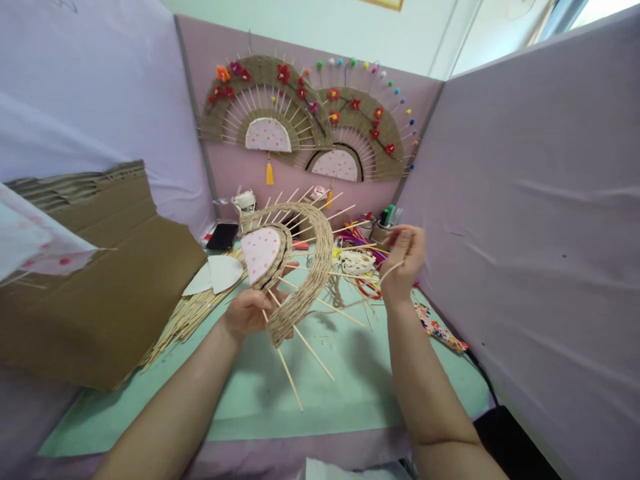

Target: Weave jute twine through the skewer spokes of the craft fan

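Note:
Tilted above the table is a half-round fan (320, 257) of thin wooden sticks with twine woven between them. Its inner half-disc (261, 253) is covered in white cloth with pink dots. My left hand (250, 310) grips the fan by its lower left end, some fingers hidden behind it. To the right of the stick tips, my right hand (404, 257) is raised and closed on a strand of twine (391, 272). A slack length of twine runs from the fan's lower part toward that hand.
Two finished fans (265, 87) with red flowers hang on the pink back panel. Left are a cardboard sheet (100, 293), a bundle of sticks (183, 320) and a phone (223, 236). Pens in a cup (381, 233), coloured strands and a floral strip (440, 330) lie right.

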The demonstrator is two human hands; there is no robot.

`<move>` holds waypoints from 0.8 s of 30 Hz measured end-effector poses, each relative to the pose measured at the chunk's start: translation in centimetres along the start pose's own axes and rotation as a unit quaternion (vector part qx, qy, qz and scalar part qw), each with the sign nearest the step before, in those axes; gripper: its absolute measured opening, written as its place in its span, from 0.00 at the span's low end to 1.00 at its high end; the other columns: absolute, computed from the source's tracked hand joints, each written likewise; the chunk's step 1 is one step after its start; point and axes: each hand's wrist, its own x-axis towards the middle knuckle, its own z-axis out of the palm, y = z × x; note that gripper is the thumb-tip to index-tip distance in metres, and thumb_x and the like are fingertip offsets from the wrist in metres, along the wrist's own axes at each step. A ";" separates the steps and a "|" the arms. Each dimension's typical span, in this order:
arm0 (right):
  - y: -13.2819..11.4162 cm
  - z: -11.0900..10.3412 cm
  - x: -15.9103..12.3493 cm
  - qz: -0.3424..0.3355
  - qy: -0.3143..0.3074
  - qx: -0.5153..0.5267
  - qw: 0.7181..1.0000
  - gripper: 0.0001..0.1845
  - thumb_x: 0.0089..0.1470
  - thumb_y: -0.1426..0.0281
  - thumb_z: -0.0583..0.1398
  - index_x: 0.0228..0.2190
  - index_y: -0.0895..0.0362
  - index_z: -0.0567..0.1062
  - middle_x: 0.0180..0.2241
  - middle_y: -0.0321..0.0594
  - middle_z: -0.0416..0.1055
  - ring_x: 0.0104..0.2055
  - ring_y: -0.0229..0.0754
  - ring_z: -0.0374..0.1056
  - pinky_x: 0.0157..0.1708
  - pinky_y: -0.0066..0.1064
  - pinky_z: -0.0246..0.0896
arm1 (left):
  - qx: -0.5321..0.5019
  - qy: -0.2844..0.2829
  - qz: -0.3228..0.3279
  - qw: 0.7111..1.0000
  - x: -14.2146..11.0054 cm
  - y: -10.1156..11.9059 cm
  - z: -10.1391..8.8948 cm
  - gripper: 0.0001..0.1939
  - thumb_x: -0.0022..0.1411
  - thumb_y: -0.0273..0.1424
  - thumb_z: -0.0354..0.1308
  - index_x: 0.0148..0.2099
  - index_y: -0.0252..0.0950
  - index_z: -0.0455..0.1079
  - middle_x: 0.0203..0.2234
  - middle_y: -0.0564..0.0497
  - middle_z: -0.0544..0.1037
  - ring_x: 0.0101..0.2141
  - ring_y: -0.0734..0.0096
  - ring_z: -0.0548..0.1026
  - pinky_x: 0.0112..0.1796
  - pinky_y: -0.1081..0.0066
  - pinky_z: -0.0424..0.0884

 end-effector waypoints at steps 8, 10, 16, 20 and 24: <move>3.0 -1.4 -4.1 0.085 -0.632 -0.083 0.766 0.37 0.41 0.69 0.68 0.55 0.52 0.68 0.55 0.48 0.66 0.57 0.54 0.62 0.55 0.46 0.57 | 0.021 0.035 -0.015 0.999 0.4 -0.5 -1.1 0.41 0.51 0.21 0.48 0.68 0.37 0.49 0.39 0.41 0.79 0.34 0.57 0.79 0.34 0.55 0.75; 2.7 -1.2 -5.2 0.084 -0.633 0.061 0.767 0.43 0.43 0.64 0.69 0.59 0.49 0.62 0.62 0.45 0.57 0.63 0.51 0.53 0.61 0.45 0.49 | 0.022 0.048 -0.025 0.998 0.6 -0.6 -1.4 0.40 0.51 0.20 0.48 0.68 0.37 0.49 0.39 0.42 0.79 0.35 0.57 0.79 0.36 0.54 0.75; 2.2 0.5 -7.2 0.123 -0.725 0.301 0.607 0.44 0.41 0.61 0.70 0.59 0.53 0.62 0.58 0.48 0.64 0.59 0.48 0.60 0.59 0.42 0.54 | 0.015 0.076 -0.053 0.996 0.8 -0.8 -1.6 0.40 0.50 0.19 0.47 0.67 0.39 0.51 0.38 0.45 0.79 0.37 0.58 0.79 0.38 0.54 0.75; 3.2 -0.3 -7.3 0.162 -0.699 0.168 0.676 0.31 0.46 0.67 0.65 0.53 0.55 0.69 0.53 0.48 0.69 0.54 0.48 0.66 0.52 0.42 0.62 | 0.012 0.079 -0.043 0.996 0.7 -0.8 -1.6 0.40 0.49 0.19 0.48 0.66 0.39 0.52 0.38 0.45 0.79 0.37 0.59 0.79 0.39 0.54 0.75; 3.1 -1.0 -7.3 0.192 -0.681 0.129 0.695 0.25 0.44 0.70 0.64 0.47 0.56 0.73 0.48 0.46 0.72 0.49 0.47 0.69 0.47 0.39 0.66 | 0.004 0.096 -0.039 0.995 0.8 -1.0 -2.0 0.39 0.50 0.19 0.48 0.66 0.38 0.53 0.43 0.42 0.78 0.39 0.58 0.78 0.40 0.52 0.74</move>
